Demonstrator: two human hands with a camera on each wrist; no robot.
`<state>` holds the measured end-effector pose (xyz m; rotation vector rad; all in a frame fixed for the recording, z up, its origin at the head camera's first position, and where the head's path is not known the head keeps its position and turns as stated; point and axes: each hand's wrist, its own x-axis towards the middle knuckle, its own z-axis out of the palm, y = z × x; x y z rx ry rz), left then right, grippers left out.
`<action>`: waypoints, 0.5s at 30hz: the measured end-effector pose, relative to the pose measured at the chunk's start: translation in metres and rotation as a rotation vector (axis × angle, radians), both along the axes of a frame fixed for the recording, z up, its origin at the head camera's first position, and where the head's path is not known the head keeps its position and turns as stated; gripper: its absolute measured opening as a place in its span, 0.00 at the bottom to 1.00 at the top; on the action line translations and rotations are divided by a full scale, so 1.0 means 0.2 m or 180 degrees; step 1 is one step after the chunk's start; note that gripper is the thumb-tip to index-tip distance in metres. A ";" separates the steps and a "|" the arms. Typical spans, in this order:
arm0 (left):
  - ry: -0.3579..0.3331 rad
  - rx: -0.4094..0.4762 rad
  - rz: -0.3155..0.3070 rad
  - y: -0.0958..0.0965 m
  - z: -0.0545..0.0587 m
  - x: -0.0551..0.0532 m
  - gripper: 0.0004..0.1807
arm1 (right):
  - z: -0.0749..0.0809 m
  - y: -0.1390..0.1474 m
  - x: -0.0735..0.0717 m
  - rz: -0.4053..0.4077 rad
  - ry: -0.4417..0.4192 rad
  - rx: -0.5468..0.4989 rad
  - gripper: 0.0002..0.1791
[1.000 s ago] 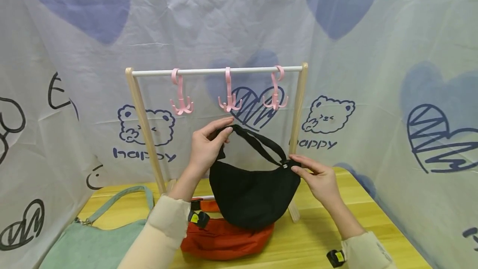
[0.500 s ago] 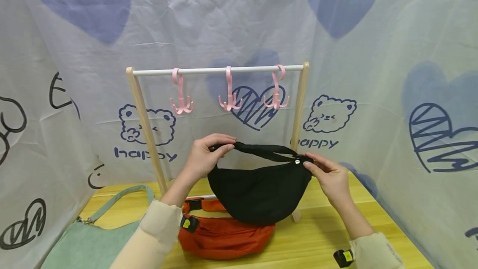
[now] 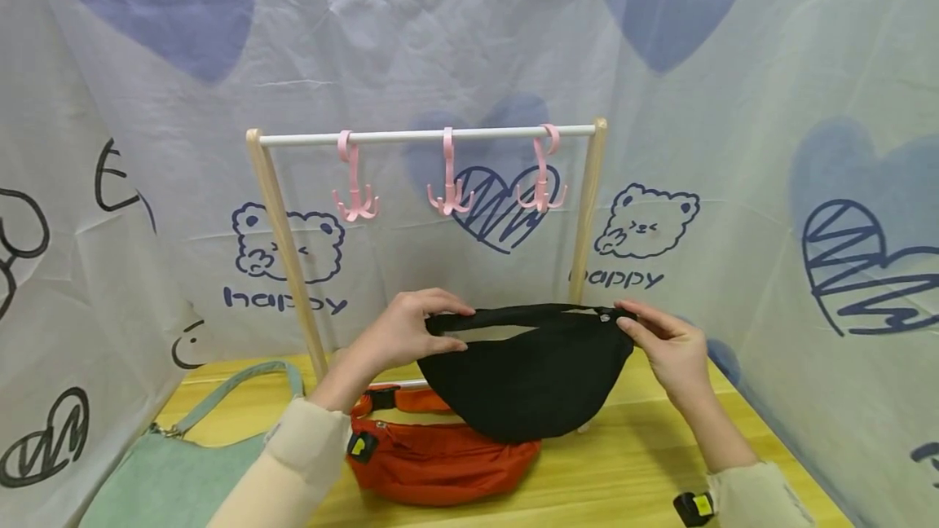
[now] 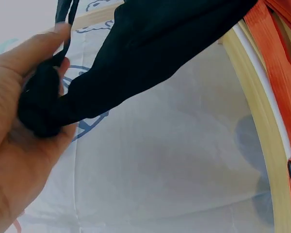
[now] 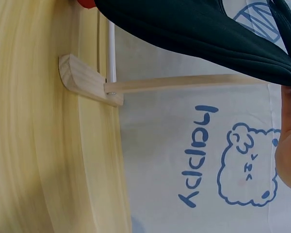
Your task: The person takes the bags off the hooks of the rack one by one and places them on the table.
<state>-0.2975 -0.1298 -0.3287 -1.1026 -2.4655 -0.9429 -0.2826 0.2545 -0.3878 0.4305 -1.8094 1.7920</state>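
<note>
A black crescent-shaped shoulder bag (image 3: pixel 528 385) is held up in front of the rack, its strap lying low and almost flat along the top. My left hand (image 3: pixel 407 328) grips the bag's left end; in the left wrist view the fingers and thumb curl round the bunched black cloth (image 4: pixel 43 99). At the opposite end, my right hand (image 3: pixel 667 349) pinches the corner beside a small metal fitting. Only part of the right hand (image 5: pixel 290 145) shows in the right wrist view. Below the black bag, an orange waist bag (image 3: pixel 440 467) lies on the table, partly covered by it.
Behind the bag stands a wooden rack (image 3: pixel 279 243) with a white bar (image 3: pixel 403 137). Three pink claw hooks, one of them the middle hook (image 3: pixel 449 178), hang from it. A pale green shoulder bag (image 3: pixel 183 475) lies at the left of the yellow wood-grain table (image 3: pixel 623 463).
Both hands have moved right and the left hand has come down, spreading the bag wider. The strap has dropped from a raised loop to nearly flat. The left thumb has moved away from the strap.
</note>
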 end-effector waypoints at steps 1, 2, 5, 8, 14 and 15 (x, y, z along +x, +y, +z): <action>-0.0022 -0.0088 -0.0016 -0.01 0.00 0.01 0.23 | 0.00 0.00 0.00 -0.0011 -0.0007 0.0004 0.16; -0.0056 -0.0152 -0.0027 -0.01 0.00 0.01 0.25 | 0.00 0.01 0.00 -0.0024 -0.0018 0.0003 0.16; -0.0095 -0.0227 -0.0062 -0.04 -0.01 0.02 0.27 | 0.00 0.02 0.01 -0.0071 -0.0044 0.0008 0.16; -0.0080 -0.0159 -0.0055 -0.05 -0.03 0.02 0.27 | -0.01 0.03 0.02 -0.0107 -0.0046 0.0014 0.16; -0.0064 0.0128 0.0136 -0.08 -0.09 0.03 0.26 | -0.03 0.05 0.03 -0.0138 -0.0076 0.0013 0.15; -0.0060 0.0175 0.0188 -0.08 -0.10 0.03 0.25 | -0.03 0.05 0.03 -0.0136 -0.0081 0.0002 0.15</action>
